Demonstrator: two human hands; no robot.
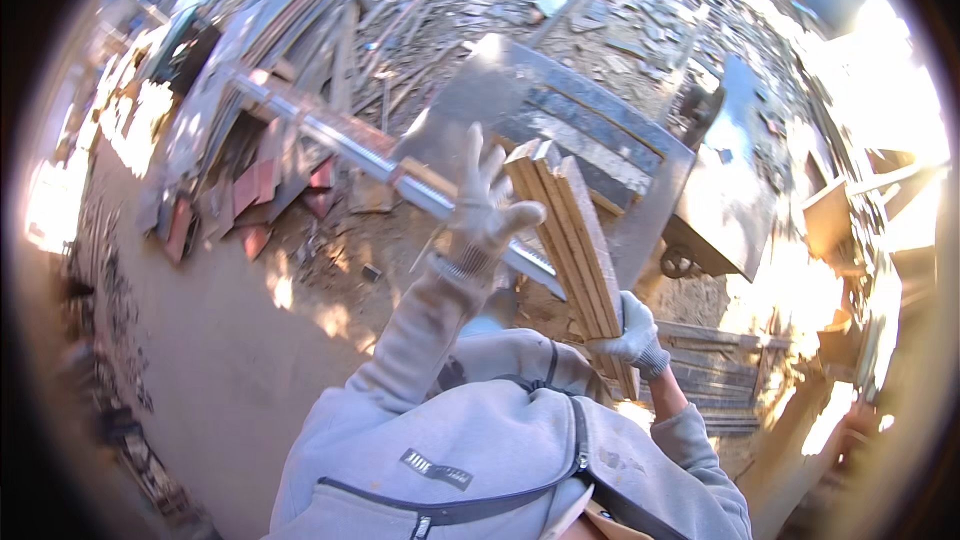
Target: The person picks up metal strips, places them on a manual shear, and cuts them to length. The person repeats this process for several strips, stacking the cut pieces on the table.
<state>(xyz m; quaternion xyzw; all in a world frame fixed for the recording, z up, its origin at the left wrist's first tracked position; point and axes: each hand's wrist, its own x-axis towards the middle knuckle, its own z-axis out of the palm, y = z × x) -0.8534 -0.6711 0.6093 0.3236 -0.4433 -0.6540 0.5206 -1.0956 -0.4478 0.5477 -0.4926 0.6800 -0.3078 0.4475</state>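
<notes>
My left hand (482, 202), in a white work glove, is raised with its fingers spread. It lies over a long metal bar (330, 135) that runs from the upper left down toward the middle; the bar is hidden under the palm. My right hand (630, 335), also gloved, grips the lower end of a bundle of thin wooden strips (565, 240). The bundle stands tilted, its top just right of my left thumb. My grey hooded top fills the lower middle.
A grey metal saw table (640, 155) stands behind the strips. Scrap boards, red sheets (255, 190) and rubble lie on the dirt to the upper left and far side. Stacked planks (720, 355) sit at the right. Bare dirt floor (200, 340) spreads to the left.
</notes>
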